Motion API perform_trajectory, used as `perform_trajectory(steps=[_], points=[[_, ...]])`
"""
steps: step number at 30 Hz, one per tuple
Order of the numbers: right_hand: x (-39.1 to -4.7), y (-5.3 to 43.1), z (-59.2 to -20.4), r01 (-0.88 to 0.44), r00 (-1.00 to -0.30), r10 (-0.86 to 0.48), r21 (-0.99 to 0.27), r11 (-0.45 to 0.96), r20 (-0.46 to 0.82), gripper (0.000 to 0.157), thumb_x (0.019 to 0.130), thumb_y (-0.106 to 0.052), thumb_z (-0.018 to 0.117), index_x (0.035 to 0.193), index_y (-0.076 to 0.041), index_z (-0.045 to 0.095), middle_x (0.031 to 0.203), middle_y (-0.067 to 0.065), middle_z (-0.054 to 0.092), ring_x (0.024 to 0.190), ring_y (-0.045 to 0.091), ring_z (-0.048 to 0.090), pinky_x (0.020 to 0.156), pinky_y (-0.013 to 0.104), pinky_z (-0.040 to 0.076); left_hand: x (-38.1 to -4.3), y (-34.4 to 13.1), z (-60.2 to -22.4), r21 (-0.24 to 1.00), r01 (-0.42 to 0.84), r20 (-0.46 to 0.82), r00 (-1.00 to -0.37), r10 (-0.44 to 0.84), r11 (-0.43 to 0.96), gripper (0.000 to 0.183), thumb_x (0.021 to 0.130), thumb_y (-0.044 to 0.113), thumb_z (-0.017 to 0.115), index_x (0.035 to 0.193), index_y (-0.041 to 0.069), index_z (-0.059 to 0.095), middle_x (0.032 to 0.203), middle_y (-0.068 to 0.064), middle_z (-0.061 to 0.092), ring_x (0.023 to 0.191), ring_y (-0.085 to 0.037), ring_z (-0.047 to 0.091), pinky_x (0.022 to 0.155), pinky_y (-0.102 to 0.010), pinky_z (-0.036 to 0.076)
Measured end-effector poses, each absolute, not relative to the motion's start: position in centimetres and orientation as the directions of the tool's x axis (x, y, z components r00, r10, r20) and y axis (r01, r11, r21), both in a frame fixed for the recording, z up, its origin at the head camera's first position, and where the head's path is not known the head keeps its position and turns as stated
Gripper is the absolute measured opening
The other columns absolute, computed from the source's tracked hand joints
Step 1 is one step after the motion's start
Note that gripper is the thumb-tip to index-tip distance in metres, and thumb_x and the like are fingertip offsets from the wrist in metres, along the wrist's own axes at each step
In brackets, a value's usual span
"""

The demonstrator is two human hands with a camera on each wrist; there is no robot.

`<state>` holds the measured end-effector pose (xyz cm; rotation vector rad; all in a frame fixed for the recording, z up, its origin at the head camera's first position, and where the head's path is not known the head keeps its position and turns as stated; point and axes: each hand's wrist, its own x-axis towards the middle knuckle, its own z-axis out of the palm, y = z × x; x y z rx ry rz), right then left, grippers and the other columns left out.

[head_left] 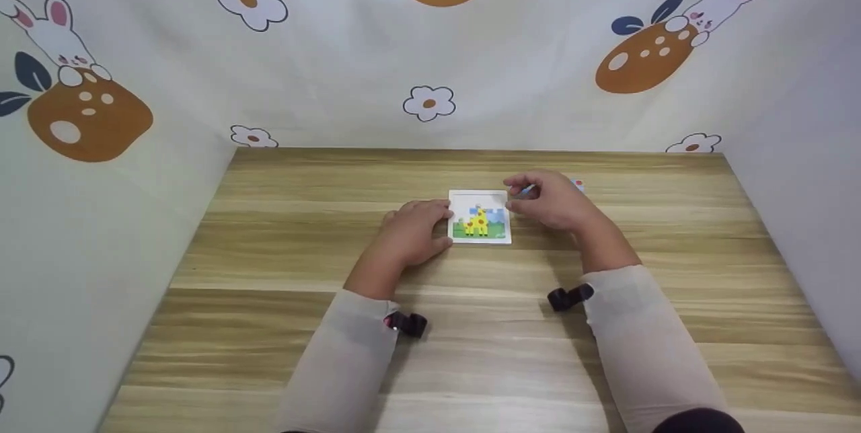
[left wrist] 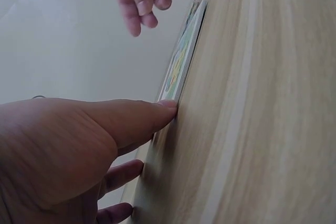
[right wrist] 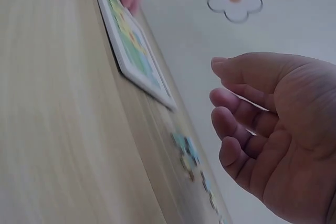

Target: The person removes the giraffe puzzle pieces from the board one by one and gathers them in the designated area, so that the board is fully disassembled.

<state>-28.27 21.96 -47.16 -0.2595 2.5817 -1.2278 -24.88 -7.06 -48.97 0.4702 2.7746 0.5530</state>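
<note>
A small square jigsaw puzzle in a white frame (head_left: 479, 240) lies on the table, its picture a yellow giraffe on green ground with blue sky; the upper part of the tray is bare white. My left hand (head_left: 417, 231) rests at the frame's left side, the thumb (left wrist: 152, 114) straight and touching the near corner. Just off the frame's right edge, my right hand (head_left: 548, 201) hovers above the table. Its fingers (right wrist: 226, 119) hang loosely curled with nothing between them. Loose puzzle pieces (right wrist: 186, 153) lie beyond the right hand, mostly hidden by it in the head view.
The wood-grain table (head_left: 471, 325) meets a patterned cloth (head_left: 336, 70) at the back, with more cloth on the left and a pale wall (head_left: 800, 150) on the right. A dark wrist camera (head_left: 407, 324) sits on the left sleeve, and another camera (head_left: 568, 297) on the right.
</note>
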Motion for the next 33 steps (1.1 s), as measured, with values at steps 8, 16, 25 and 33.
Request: perform_trajectory(steps=[8,16,25,33], points=[[-28.3,18.8,-46.2,-0.03,-0.945,-0.271,-0.778,0.627,-0.182,0.045,0.098,-0.027,0.077,0.141,-0.018,0.07,0.122,0.001,0.07,0.103,0.024,0.06,0.077,0.03,0.051,-25.0,-7.1,-49.0,0.413,0.241,-0.211,-0.913,0.349,0.879,0.053,0.101,0.041,0.074,0.151,0.028,0.061,0.17,0.011,0.045,0.16,-0.023,0.037,0.126,-0.06,0.031],[-28.3,17.9,-47.3,-0.051,-0.931,-0.313,-0.783,0.62,-0.186,0.041,0.098,-0.02,0.076,0.138,-0.014,0.071,0.121,0.004,0.072,0.107,0.023,0.066,0.091,0.034,0.053,-25.0,-7.2,-49.1,0.418,0.248,-0.205,-0.912,0.356,0.874,0.052,0.101,0.04,0.074,0.15,0.027,0.062,0.17,0.011,0.046,0.16,-0.023,0.039,0.123,-0.06,0.032],[-28.6,17.2,-49.4,-0.119,-0.905,-0.382,-0.75,0.651,-0.188,0.047,0.092,-0.015,0.08,0.137,-0.008,0.07,0.128,0.011,0.071,0.114,0.026,0.067,0.104,0.044,0.054,-24.9,-7.2,-49.1,0.421,0.255,-0.201,-0.91,0.364,0.871,0.053,0.101,0.04,0.073,0.151,0.027,0.061,0.169,0.01,0.047,0.16,-0.024,0.038,0.124,-0.061,0.03],[-28.5,17.0,-49.5,-0.123,-0.906,-0.364,-0.686,0.717,-0.218,0.057,0.09,-0.017,0.085,0.143,-0.008,0.067,0.125,0.011,0.063,0.104,0.023,0.06,0.092,0.037,0.052,-25.0,-7.1,-49.0,0.408,0.258,-0.213,-0.906,0.367,0.876,0.053,0.102,0.042,0.072,0.152,0.028,0.06,0.17,0.01,0.045,0.161,-0.023,0.037,0.124,-0.059,0.032]])
